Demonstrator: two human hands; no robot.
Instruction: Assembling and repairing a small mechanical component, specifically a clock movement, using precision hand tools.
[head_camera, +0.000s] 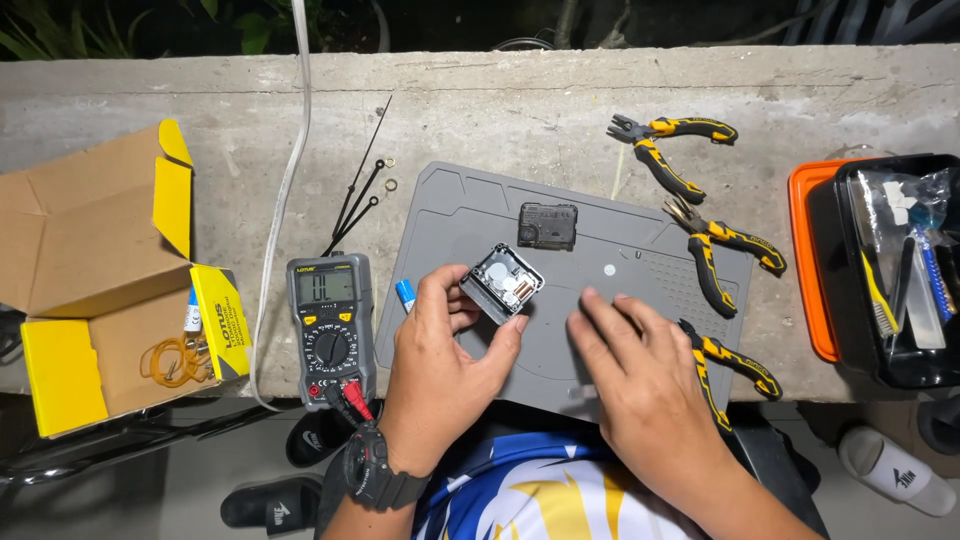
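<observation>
Opened clock movement (502, 283), cover off and white gears and a copper coil exposed, held just above the grey work mat (460, 215), a little left of its centre. Pinched by the left hand (440, 355): thumb on the near right corner, fingers (452, 292) curled along the left edge, grip closed tight on the casing. Movement sitting at about 1 o'clock from that palm, tilted toward the camera.

Right hand (640, 375) laid flat on the mat at 4 o'clock from the movement, fingers spread, holding nothing, fingertips near but apart from it. Step in hand judged as inspection of the open mechanism; next move likely calling for a fine, steady pick at 1 small part with the free hand.

Black back cover (547, 224) lying on the mat at 1 o'clock, close by. Small blue-and-white battery (404, 294) at 9 o'clock, on the mat's left edge. Multimeter (330, 320) further left, red lead plugged in. 3 black clock hands (358, 195) at 11 o'clock on the concrete ledge (500, 110). 3 yellow-handled pliers (670, 150) to the right; open cardboard box (90, 270) far left; black tool case (900, 270) far right.
</observation>
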